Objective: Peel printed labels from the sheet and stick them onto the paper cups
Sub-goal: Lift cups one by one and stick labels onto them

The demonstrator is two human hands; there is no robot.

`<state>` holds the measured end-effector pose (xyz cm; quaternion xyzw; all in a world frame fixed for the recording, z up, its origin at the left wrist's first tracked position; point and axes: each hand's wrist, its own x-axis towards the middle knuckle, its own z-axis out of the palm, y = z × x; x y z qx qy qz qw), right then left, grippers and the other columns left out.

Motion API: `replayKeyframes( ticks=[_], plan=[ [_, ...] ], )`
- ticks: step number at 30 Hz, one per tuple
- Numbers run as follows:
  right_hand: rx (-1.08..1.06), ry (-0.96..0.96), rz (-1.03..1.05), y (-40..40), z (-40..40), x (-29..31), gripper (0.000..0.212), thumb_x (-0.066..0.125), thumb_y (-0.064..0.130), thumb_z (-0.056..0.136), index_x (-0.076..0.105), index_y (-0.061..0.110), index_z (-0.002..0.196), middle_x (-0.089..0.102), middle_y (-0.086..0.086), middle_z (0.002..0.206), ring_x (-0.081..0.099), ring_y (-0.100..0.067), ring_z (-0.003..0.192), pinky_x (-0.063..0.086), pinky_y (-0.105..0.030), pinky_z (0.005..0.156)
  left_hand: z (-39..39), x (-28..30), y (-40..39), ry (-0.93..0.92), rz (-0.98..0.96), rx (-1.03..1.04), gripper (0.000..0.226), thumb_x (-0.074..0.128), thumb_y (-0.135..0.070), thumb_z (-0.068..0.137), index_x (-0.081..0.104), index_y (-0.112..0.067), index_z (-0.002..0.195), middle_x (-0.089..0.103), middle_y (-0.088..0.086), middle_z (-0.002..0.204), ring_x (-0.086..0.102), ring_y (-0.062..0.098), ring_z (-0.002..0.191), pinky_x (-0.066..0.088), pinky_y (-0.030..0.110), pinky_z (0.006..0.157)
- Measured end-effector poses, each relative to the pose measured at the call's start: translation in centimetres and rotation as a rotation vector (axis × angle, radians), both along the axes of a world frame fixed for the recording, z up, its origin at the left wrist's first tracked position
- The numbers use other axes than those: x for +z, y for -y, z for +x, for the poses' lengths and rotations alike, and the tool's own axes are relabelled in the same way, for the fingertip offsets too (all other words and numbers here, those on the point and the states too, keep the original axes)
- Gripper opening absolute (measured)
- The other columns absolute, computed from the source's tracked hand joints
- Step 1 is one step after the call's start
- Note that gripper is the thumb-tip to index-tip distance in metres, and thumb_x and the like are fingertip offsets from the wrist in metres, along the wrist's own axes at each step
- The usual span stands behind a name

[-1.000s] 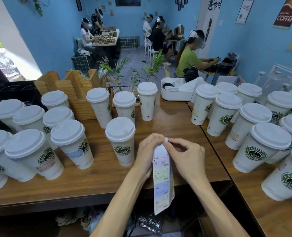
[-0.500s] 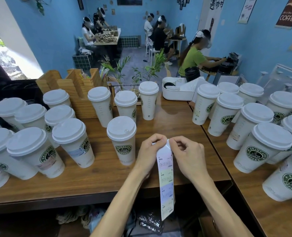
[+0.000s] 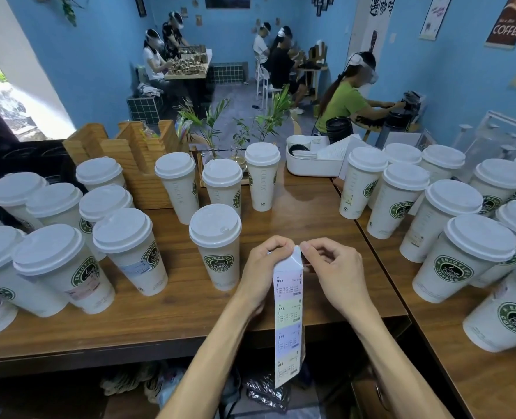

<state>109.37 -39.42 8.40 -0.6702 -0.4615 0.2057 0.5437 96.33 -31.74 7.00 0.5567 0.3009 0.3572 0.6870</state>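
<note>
A long strip of printed labels [image 3: 288, 322] hangs down over the table's front edge, with white, green, blue and yellow labels on it. My left hand [image 3: 261, 272] pinches the strip's top from the left. My right hand [image 3: 331, 267] pinches the top label's corner [image 3: 296, 257], which is bent away from the backing. Just left of my hands stands a lidded white paper cup [image 3: 217, 246] with a green logo and no label showing. Further left, two cups [image 3: 129, 252] [image 3: 66, 267] carry stuck labels.
Several more lidded cups crowd the wooden table [image 3: 175, 313] at left, at the back, and on the right-hand table [image 3: 450, 337]. A wooden holder [image 3: 135, 164] and a white tray [image 3: 314, 164] stand at the back. People sit in the room beyond.
The top label's corner has lifted from the backing between my fingers. The strip hangs a little lower and straighter than before. Both hands stay in nearly the same place.
</note>
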Motion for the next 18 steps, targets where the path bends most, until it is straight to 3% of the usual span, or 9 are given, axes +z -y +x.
replayKeyframes(
  ticks=[5, 10, 15, 18],
  plan=[
    [0.002, -0.032, -0.010, -0.1, 0.1, 0.0, 0.019, 0.070, 0.021, 0.096, 0.076, 0.023, 0.078, 0.073, 0.007, 0.068, 0.065, -0.008, 0.063, 0.052, -0.026, 0.066, 0.0, 0.0, 0.0, 0.010, -0.017, -0.003, 0.021, 0.058, -0.007, 0.098, 0.064, -0.015, 0.079, 0.067, 0.002, 0.072, 0.066, 0.020, 0.070, 0.050, 0.024, 0.065],
    [-0.014, 0.009, -0.042, -0.2, 0.4, -0.3, 0.017, 0.071, 0.026, 0.096, 0.074, 0.025, 0.079, 0.071, 0.013, 0.070, 0.059, 0.000, 0.063, 0.044, -0.013, 0.060, 0.1, -0.4, 0.0, -0.017, 0.012, 0.004, 0.015, 0.064, -0.022, 0.088, 0.066, -0.024, 0.074, 0.062, -0.004, 0.074, 0.053, 0.012, 0.068, 0.041, 0.029, 0.067],
    [-0.062, 0.026, -0.062, -0.1, 1.6, -0.7, 0.018, 0.071, 0.027, 0.094, 0.072, 0.027, 0.076, 0.070, 0.013, 0.069, 0.057, 0.001, 0.062, 0.044, -0.018, 0.061, 0.2, -0.8, -0.3, -0.022, 0.012, 0.070, 0.015, 0.064, -0.026, 0.085, 0.066, -0.027, 0.069, 0.060, -0.008, 0.075, 0.050, 0.008, 0.069, 0.038, 0.023, 0.066],
    [-0.104, 0.019, -0.066, 0.5, 2.8, -0.7, 0.017, 0.071, 0.026, 0.094, 0.072, 0.025, 0.077, 0.070, 0.012, 0.067, 0.055, 0.001, 0.060, 0.044, -0.021, 0.060, 0.7, -1.7, -0.6, -0.059, 0.026, 0.137, 0.020, 0.065, -0.019, 0.094, 0.066, -0.023, 0.075, 0.063, -0.009, 0.077, 0.051, 0.006, 0.071, 0.039, 0.022, 0.068]
  ],
)
